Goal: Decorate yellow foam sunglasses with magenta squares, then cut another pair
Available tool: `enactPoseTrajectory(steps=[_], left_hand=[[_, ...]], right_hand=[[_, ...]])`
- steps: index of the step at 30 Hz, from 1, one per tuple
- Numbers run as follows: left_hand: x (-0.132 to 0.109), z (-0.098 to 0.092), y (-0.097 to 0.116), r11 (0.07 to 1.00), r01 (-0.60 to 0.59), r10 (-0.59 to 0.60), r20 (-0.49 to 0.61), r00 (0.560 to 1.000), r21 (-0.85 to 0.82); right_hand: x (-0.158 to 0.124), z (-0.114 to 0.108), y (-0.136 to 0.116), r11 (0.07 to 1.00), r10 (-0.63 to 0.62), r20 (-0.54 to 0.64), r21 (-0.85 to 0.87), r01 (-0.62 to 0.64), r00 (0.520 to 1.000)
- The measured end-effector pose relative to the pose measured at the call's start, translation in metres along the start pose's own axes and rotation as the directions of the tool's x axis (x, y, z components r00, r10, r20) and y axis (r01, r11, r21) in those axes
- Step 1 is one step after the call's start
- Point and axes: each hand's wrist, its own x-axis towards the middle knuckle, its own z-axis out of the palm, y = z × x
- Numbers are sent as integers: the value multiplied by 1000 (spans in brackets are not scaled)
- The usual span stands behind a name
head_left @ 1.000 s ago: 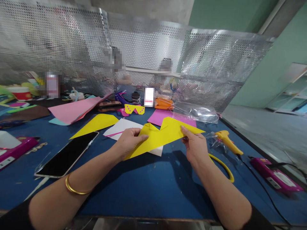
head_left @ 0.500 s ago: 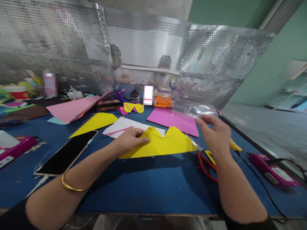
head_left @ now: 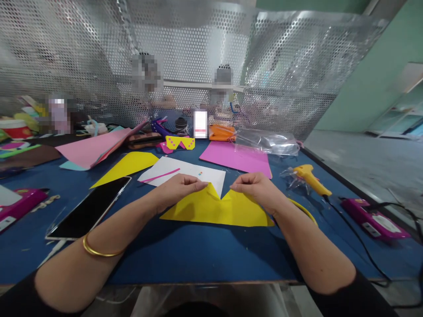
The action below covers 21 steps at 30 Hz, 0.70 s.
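Note:
A piece of yellow paper [head_left: 218, 213] with a V-shaped notch in its upper edge is held between both hands above the blue table. My left hand [head_left: 181, 189] pinches its upper edge just left of the notch. On the other side of the notch, my right hand [head_left: 254, 187] pinches the matching corner. Behind the piece lies a white sheet [head_left: 191, 169] with a pink strip [head_left: 160, 175] on it. The yellow scissor handle [head_left: 302, 209] shows partly beyond my right forearm, which hides the rest.
A phone [head_left: 89, 209] lies at left near another yellow sheet [head_left: 127, 166]. A yellow glue gun [head_left: 310, 178] with a black cord rests at right, by a magenta device [head_left: 373, 218]. Farther back are a magenta sheet [head_left: 236, 157], clear plastic [head_left: 267, 141] and a yellow mask-shaped cutout [head_left: 180, 142].
My right hand has come left and down from near the clear plastic and now grips the yellow paper. My left hand has shifted toward the notch. The glue gun is now uncovered.

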Motion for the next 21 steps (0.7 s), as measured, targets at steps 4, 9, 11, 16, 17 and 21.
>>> enactPoseTrajectory(steps=[4,9,11,16,17,21], left_hand=[[2,4,-2,999,-4,4,2,1000,33],[4,6,-5,998,-24,26,-31,999,61],[4,5,-5,996,-38,41,-41,998,77],[4,1,-4,993,-49,54,-51,997,105],[5,1,-4,993,-49,54,-51,997,107],[6,1,-5,993,-46,51,-48,998,113]], right_hand=[[-1,6,2,999,22,8,37,-23,1000],[-2,12,5,1000,20,12,16,-20,1000],[-3,11,4,1000,19,14,8,-19,1000],[0,0,-1,1000,-20,-10,-5,20,1000],[1,-3,-1,999,-32,-17,-15,32,999],[2,-3,0,996,-44,-2,-79,43,999]])
